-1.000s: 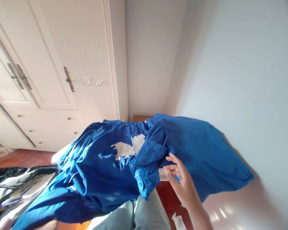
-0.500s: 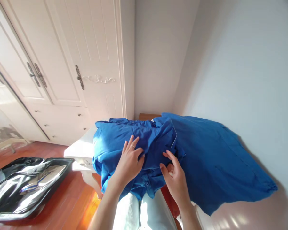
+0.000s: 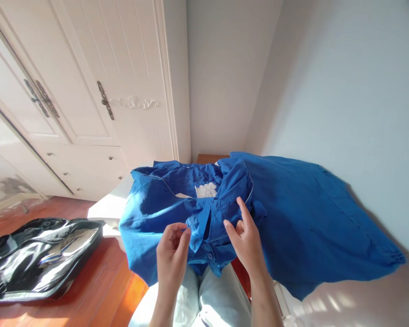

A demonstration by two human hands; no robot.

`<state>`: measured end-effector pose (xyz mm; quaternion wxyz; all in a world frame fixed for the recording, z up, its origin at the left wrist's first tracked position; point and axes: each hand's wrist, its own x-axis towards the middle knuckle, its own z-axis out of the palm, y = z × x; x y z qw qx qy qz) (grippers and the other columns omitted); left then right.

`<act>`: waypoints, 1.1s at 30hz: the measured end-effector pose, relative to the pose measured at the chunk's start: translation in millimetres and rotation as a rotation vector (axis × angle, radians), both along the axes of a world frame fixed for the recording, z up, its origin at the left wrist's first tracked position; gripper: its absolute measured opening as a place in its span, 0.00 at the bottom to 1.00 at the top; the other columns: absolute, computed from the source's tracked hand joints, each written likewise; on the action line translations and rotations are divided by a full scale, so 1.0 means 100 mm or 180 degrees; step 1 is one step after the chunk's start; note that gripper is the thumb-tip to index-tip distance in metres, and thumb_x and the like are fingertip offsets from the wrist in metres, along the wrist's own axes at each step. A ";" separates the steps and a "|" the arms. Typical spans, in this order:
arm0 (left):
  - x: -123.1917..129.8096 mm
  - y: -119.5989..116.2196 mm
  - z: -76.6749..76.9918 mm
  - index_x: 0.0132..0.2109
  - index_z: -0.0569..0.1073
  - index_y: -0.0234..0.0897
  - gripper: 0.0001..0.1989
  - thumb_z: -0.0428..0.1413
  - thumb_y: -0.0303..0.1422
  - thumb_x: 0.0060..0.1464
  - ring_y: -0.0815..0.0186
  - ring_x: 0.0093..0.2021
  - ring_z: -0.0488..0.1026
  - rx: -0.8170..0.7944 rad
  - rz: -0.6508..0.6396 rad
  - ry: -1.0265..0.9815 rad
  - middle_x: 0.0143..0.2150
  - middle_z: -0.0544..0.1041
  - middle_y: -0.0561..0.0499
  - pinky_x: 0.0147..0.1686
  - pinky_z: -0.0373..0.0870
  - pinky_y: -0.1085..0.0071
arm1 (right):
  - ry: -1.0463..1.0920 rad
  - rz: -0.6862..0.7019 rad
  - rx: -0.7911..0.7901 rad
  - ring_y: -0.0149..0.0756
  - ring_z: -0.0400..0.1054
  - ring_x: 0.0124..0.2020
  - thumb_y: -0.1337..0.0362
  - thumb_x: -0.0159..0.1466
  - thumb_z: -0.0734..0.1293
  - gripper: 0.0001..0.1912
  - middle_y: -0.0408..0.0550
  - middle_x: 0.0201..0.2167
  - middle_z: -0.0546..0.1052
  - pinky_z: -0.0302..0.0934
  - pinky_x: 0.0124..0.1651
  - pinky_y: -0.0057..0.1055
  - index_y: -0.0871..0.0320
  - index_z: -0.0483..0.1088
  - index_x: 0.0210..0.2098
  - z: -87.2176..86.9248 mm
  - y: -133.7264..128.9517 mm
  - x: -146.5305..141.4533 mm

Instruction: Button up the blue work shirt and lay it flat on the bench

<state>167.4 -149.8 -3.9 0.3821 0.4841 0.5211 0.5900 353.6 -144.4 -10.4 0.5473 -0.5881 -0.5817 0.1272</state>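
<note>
A blue buttoned garment (image 3: 150, 204), perhaps a work jacket, lies spread over a white stool-like stand in front of me. My left hand (image 3: 173, 250) pinches a front edge of it between thumb and fingers. On the other side of the front opening, my right hand (image 3: 246, 238) has thumb and index finger apart, its fingertips at the fabric. A button (image 3: 210, 256) shows low on the front. The garment's inside gapes at the top, baring a white patterned patch (image 3: 206, 190). One long sleeve (image 3: 313, 222) stretches right and ends in a gathered cuff.
An open black suitcase (image 3: 44, 259) with a clear cover lies on the reddish wooden floor (image 3: 102, 272) at left. A white wardrobe (image 3: 129, 68) stands behind, and a pale wall (image 3: 347, 91) rises at right. The white stand's edge (image 3: 105, 206) shows beside the garment.
My left hand has moved down and toward me, going from lying flat on the fabric to pinching its edge. The garment's neck now gapes, uncovering the white patch. My right hand has shifted slightly.
</note>
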 end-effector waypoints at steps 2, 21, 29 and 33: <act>0.15 -0.01 -0.06 0.33 0.73 0.37 0.15 0.64 0.45 0.49 0.75 0.17 0.56 -0.0574 -0.0514 -0.0846 0.18 0.65 0.57 0.16 0.50 0.78 | 0.0147 -0.0089 -0.0168 0.31 0.65 0.24 0.59 0.64 0.64 0.28 0.56 0.49 0.77 0.69 0.32 0.34 0.57 0.64 0.63 -0.03 0.08 0.07; 0.50 0.41 0.00 0.50 0.77 0.39 0.17 0.61 0.37 0.53 0.68 0.33 0.74 0.0178 0.0157 -0.0269 0.45 0.78 0.46 0.32 0.69 0.72 | 0.0645 0.0132 -0.0127 0.40 0.73 0.33 0.51 0.64 0.67 0.16 0.50 0.33 0.79 0.68 0.29 0.30 0.55 0.77 0.43 0.09 -0.10 0.06; 0.52 0.88 -0.10 0.58 0.74 0.38 0.22 0.62 0.35 0.56 0.41 0.71 0.52 0.0191 -0.0298 0.2995 0.68 0.63 0.34 0.58 0.59 0.41 | 0.1026 0.0195 -0.0091 0.24 0.60 0.16 0.51 0.61 0.70 0.16 0.49 0.37 0.80 0.58 0.18 0.25 0.57 0.76 0.41 0.10 -0.07 -0.10; 0.55 0.90 -0.18 0.48 0.80 0.41 0.11 0.56 0.31 0.61 0.43 0.70 0.55 0.0391 -0.0325 0.3046 0.64 0.70 0.38 0.58 0.59 0.41 | 0.1207 0.0106 -0.0220 0.28 0.64 0.17 0.50 0.59 0.72 0.17 0.42 0.21 0.73 0.62 0.20 0.24 0.58 0.74 0.37 0.07 -0.06 -0.10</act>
